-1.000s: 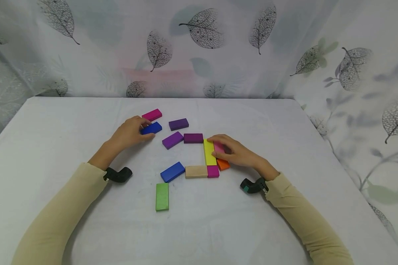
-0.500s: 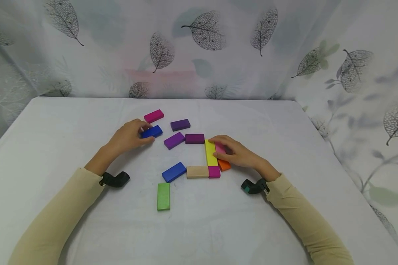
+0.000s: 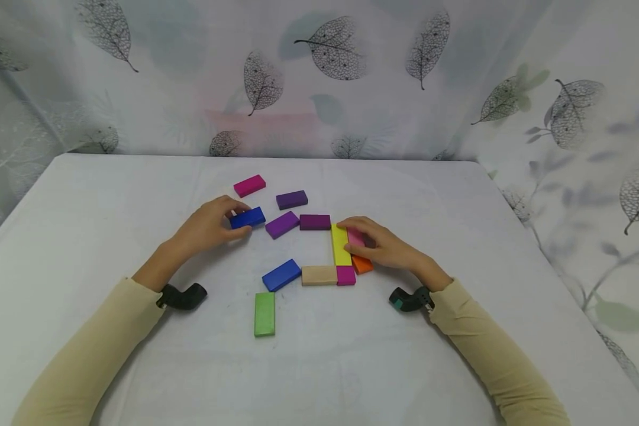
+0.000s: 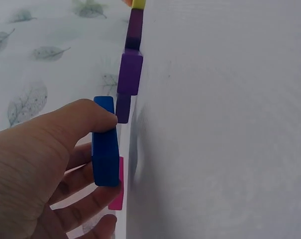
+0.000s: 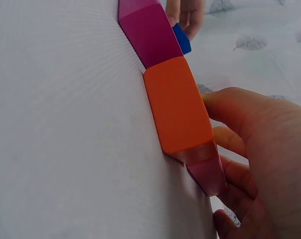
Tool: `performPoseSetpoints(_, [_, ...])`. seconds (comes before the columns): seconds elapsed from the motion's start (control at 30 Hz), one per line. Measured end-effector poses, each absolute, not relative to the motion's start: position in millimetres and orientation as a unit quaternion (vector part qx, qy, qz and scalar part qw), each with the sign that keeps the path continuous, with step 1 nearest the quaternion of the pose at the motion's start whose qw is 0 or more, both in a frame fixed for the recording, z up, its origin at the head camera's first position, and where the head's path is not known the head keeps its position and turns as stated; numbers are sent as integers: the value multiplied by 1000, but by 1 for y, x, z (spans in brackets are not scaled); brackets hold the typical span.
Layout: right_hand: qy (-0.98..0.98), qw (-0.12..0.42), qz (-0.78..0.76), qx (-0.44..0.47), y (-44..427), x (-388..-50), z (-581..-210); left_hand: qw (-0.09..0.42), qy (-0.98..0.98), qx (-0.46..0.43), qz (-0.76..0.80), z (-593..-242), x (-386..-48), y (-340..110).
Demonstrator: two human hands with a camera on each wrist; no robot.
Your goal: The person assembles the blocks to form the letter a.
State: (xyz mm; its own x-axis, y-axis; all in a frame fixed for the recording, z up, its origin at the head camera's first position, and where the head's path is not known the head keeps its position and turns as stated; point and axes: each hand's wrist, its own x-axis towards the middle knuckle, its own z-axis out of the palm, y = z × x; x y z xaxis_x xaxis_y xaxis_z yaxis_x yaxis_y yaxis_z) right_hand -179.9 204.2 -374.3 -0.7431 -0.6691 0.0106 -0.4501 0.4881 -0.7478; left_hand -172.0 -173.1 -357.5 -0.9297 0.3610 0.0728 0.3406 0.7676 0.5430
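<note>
My left hand [image 3: 206, 226] pinches a blue block [image 3: 247, 218] between thumb and fingers, left of a tilted purple block [image 3: 283, 225]. In the left wrist view the same blue block [image 4: 106, 144] stands out in front of the fingers. My right hand [image 3: 380, 244] curls over a yellow block [image 3: 339, 244], thumb and index fingertip touching it. Partly under that hand lies a pink block [image 3: 355, 236]. An orange block [image 3: 362, 264] sits beside them, large in the right wrist view. A magenta block [image 3: 345, 275] and a tan block [image 3: 319, 276] adjoin the yellow one's near end.
A dark plum block [image 3: 315, 222] touches the yellow block's far end. Behind lie a violet block [image 3: 291, 199] and a crimson-pink block [image 3: 249, 186]. Another blue block [image 3: 281, 275] angles off the tan one, with a green block [image 3: 264, 315] nearer. All rest on a white table [image 3: 431, 367].
My left hand has drawn the blue block nearer and slightly right, away from the crimson-pink block and toward the tilted purple one. My right hand has stayed on the yellow block.
</note>
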Motion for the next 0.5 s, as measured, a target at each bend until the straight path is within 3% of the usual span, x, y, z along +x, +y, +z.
performPoseSetpoints(0.5, [855,140,-376,-330,205,-181,-377,8,940,211,269,-351,-156,-165])
